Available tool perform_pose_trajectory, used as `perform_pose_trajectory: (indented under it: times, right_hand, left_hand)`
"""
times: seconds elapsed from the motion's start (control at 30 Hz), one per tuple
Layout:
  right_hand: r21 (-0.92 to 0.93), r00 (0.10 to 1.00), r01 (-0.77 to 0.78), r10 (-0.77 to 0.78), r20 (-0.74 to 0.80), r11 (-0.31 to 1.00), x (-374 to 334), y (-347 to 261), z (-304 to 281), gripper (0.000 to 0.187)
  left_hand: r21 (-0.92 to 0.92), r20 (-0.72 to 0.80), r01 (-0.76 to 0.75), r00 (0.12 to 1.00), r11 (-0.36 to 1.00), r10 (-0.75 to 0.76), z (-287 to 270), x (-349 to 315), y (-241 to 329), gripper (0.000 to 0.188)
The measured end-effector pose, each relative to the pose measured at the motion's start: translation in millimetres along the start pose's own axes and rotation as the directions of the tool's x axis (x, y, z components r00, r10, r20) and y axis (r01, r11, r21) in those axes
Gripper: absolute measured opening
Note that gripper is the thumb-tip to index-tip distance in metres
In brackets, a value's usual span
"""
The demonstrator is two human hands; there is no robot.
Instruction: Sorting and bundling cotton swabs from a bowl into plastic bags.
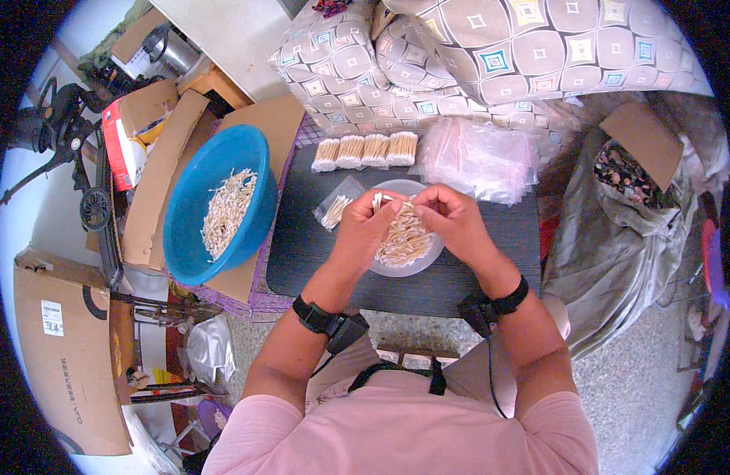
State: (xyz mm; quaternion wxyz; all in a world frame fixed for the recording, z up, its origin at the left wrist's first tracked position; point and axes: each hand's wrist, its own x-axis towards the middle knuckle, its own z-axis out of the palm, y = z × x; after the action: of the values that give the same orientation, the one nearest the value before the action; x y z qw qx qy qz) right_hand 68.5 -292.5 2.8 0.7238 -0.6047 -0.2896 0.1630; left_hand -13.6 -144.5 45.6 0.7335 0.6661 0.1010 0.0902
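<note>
Both my hands meet over a whitish round bowl [411, 270] of loose cotton swabs [402, 247] with wooden sticks. My left hand [363, 229] is closed in a pinch on a few swabs, their white tips showing above its fingers. Thumb and fingers of my right hand [460, 225] are pinched at the stick ends between the hands; its exact grip is partly hidden. Beyond the bowl, several swab bundles [363, 150] stand in a row. A small clear bag with swabs [335, 209] lies left of my left hand, and a pile of clear plastic bags [477, 158] lies beyond my right.
The dark table [301, 257] carries all this. At its left, a tilted blue basin [258, 229] holds many more swabs. A patterned sofa [531, 59] stands behind. Cardboard boxes [64, 348] crowd the left; a grey cloth sack [610, 245] slumps at the right.
</note>
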Motion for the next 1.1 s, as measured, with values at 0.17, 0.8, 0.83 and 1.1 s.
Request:
perform_pose_trajectory:
  times: [0.17,0.8,0.83,1.1]
  right_hand:
    - [-0.003,1.000,0.023,-0.023,-0.010,1.000,1,6,0,0.007]
    - [0.014,0.999,-0.005,0.004,0.041,1.000,-2,-6,6,0.007]
    - [0.013,0.999,-0.005,0.005,0.041,1.000,-2,-6,6,0.007]
    - [-0.016,0.996,-0.049,0.050,0.073,0.999,-3,-2,4,0.013]
  left_hand:
    - [-0.066,-0.001,0.022,1.000,0.998,-0.022,0,1,-3,0.014]
    - [-0.031,0.026,0.053,0.998,0.998,-0.052,-6,3,-8,0.018]
    - [-0.004,0.012,0.038,0.999,0.999,-0.038,-4,3,-7,0.019]
    - [-0.002,0.007,0.040,0.999,0.999,-0.040,-2,2,-6,0.021]
